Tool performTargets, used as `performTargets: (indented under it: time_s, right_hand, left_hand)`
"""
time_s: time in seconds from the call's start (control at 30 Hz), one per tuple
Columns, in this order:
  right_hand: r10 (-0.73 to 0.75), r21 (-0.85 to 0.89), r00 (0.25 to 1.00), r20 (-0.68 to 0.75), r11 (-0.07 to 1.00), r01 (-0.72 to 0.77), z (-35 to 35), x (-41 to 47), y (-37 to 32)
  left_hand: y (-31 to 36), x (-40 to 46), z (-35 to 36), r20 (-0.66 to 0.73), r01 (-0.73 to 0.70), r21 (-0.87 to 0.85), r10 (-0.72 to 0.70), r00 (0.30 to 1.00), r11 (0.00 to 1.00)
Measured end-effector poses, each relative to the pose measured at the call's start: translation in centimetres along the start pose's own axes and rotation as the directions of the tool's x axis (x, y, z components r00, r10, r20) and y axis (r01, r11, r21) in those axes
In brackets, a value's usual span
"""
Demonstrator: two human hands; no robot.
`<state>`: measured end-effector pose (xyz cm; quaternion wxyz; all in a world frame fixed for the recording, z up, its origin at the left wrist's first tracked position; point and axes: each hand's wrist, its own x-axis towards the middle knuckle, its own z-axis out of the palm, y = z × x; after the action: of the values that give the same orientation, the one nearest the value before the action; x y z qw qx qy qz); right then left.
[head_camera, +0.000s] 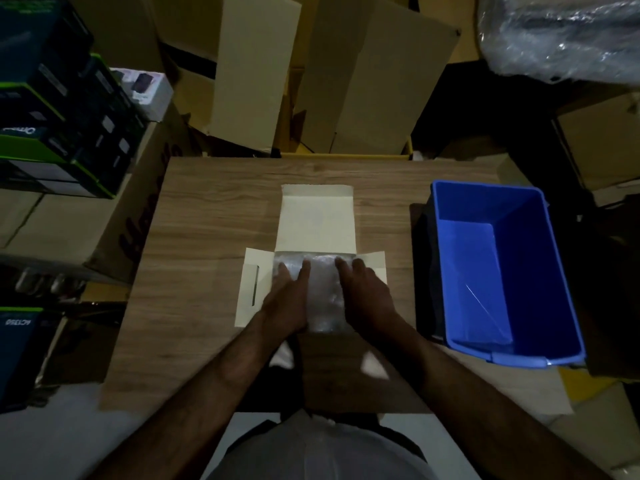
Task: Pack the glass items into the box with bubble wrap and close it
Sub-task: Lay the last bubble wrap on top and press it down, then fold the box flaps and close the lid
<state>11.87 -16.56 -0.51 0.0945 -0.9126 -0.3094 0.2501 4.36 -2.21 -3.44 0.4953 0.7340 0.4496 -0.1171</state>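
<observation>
With the bubble wrap (320,292) lying in the open box (317,220) mid-tabletop (207,220), both the left hand (287,299) and right hand (367,296) press it with flat, released fingers; best to tuck edges evenly toward twelve o'clock before folding flaps.

The scene is dimly lit, with most light falling on the middle of the wooden table (214,216) and the pale flaps of the open box (317,220), while the stacked cartons at the left and the corners are lost in shadow. Faint glare is seen on the bubble wrap (323,292) and inside the blue bin (519,258). Straight edges are bowed by wide-angle distortion, and detail is softened by blur and noise throughout.
</observation>
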Motion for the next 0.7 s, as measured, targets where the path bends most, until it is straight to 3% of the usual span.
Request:
performTargets:
  time_s: [0.1,0.27,0.37,0.43,0.5,0.63,0.7]
  right_hand:
    - [0.004,-0.04,1.0,0.022,0.999,-0.003,-0.2,-0.5,-0.2]
    - [-0.096,-0.094,0.995,0.002,0.991,0.095,2.3,-0.3,-0.8]
    - [-0.081,-0.073,0.997,-0.005,0.994,0.08,3.4,0.3,-0.5]
    - [-0.071,-0.072,0.996,0.048,0.995,0.075,3.9,1.0,-0.2]
    - [-0.085,-0.04,0.992,0.092,0.995,0.089,4.2,1.8,-0.1]
    - [-0.138,-0.081,0.983,0.124,0.986,0.148,5.4,3.0,0.6]
    - [-0.13,-0.104,0.983,0.126,0.984,0.144,5.5,3.0,0.4]
  left_hand:
    - [0.3,-0.3,0.9,-0.055,0.037,0.006,-0.037,0.998,0.999]
    - [0.0,0.4,1.3,-0.098,0.03,0.168,-0.013,0.995,0.985]
    - [-0.5,0.4,1.4,-0.032,-0.095,0.248,0.106,0.994,0.964]
    - [-0.7,0.8,1.7,-0.041,-0.098,0.3,0.115,0.992,0.949]
    - [-0.6,0.8,2.2,-0.124,-0.002,0.241,0.033,0.992,0.971]
    - [-0.2,0.3,2.4,-0.138,-0.032,0.216,0.063,0.988,0.976]
    - [-0.5,0.6,2.5,-0.173,0.019,0.21,0.018,0.985,0.978]
